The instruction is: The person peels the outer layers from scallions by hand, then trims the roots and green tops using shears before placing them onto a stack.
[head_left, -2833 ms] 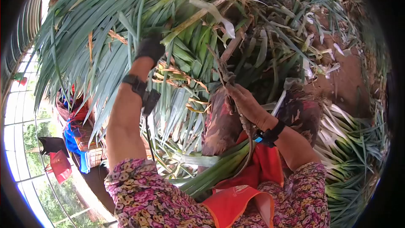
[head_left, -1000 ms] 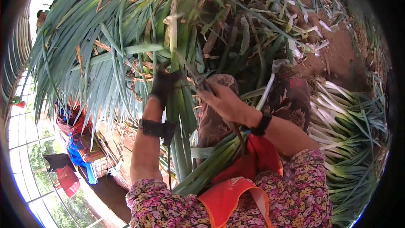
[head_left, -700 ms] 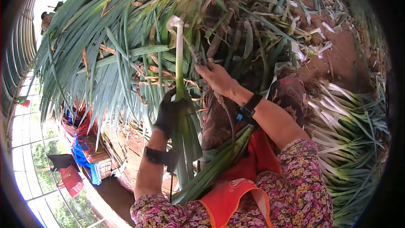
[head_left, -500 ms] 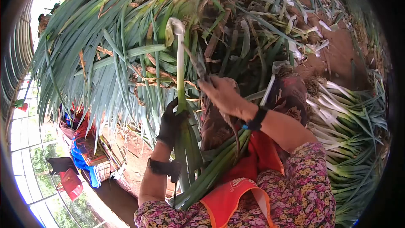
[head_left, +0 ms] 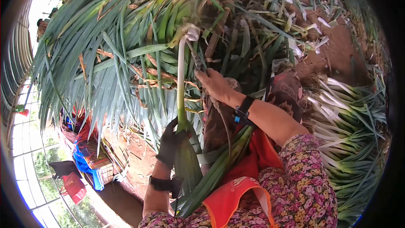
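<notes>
My left hand [head_left: 172, 142], in a dark glove, is closed around the green part of a long onion [head_left: 181, 76] that stands upright with its white end at the top. Loose pale skin [head_left: 190, 32] hangs at that white end. My bare right hand [head_left: 215, 85] grips a thin tool [head_left: 196, 60] with a hose running down from it. The tool's tip points up at the loose skin. More green leaves [head_left: 219, 164] lie across my lap, below the hands.
A large heap of long onions [head_left: 93, 50] fills the upper left. Onions with white stems [head_left: 337, 114] lie in a row at right. Peeled skins [head_left: 295, 46] are scattered on brown ground at upper right. A red stool-like item [head_left: 74, 187] is at lower left.
The onion's loose top skin has shifted right and down and looks bunched. My left hand has moved slightly down, and my right hand has turned the tool's tip towards the skin.
</notes>
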`<state>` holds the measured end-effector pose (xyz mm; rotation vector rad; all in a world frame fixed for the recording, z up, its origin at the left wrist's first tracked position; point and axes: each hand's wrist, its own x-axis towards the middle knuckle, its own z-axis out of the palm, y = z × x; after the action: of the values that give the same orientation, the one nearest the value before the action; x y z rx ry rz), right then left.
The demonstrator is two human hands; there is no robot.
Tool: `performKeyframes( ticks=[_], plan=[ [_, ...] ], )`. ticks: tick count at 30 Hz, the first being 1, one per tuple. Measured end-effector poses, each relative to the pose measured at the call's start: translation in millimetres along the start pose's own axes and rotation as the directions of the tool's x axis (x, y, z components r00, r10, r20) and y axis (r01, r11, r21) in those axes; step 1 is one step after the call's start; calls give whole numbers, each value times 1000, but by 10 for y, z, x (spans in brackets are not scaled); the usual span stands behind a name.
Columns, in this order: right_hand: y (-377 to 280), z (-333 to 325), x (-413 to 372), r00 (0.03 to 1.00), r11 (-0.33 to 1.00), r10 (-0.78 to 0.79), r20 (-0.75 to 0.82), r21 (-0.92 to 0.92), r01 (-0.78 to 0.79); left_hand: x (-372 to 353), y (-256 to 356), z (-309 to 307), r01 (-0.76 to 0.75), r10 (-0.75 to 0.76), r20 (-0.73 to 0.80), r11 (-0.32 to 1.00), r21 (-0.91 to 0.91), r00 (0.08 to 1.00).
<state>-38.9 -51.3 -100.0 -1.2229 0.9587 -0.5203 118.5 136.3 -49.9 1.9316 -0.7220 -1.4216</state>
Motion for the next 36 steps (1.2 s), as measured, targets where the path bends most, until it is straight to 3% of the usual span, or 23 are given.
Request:
performKeyframes(
  ticks=[4,5,7,10,11,15,17,18,20,24,25,30,33,36],
  plan=[
    [-35,20,-152,999,999,-3,36,-38,5,-76,-244,-144,8,38,135,947,-321,990],
    [72,56,-164,998,1000,9,56,-10,-8,-78,-311,-158,103,31,235,836,-539,972],
    [259,123,-121,998,998,-45,48,42,43,-139,-284,-122,83,69,250,832,-549,966],
    [201,48,11,996,992,49,78,113,-58,-111,-629,-142,25,115,227,846,-533,967],
    [153,33,-8,995,973,33,95,222,-54,-130,-619,-148,9,124,213,847,-532,969],
    [-324,-132,-331,992,914,-89,90,404,45,-232,-42,-112,-57,133,121,867,-494,984],
    [-358,-195,-383,989,908,-128,73,411,87,-29,217,-162,-99,144,60,877,-470,988],
    [-347,-226,-403,986,904,-152,64,414,112,200,371,-175,-222,274,54,865,-450,960],
    [-276,-252,-488,981,950,-102,164,308,47,589,624,-214,-161,277,127,812,-561,952],
    [-333,-221,-892,966,992,-76,246,115,49,1152,729,-132,-143,221,87,839,-525,971],
    [-307,-227,-957,962,995,-93,258,55,82,1286,630,-143,-209,271,55,840,-501,961],
    [-283,-307,-1163,954,987,-38,299,-137,82,1251,638,-72,-203,197,-59,882,-425,979],
    [-289,-289,-1191,952,996,13,307,-92,16,1303,595,-90,-207,185,-94,904,-374,978],
    [-209,-267,-1076,963,991,-52,263,-103,82,1323,579,-53,-201,175,-107,918,-341,979]
  ],
)
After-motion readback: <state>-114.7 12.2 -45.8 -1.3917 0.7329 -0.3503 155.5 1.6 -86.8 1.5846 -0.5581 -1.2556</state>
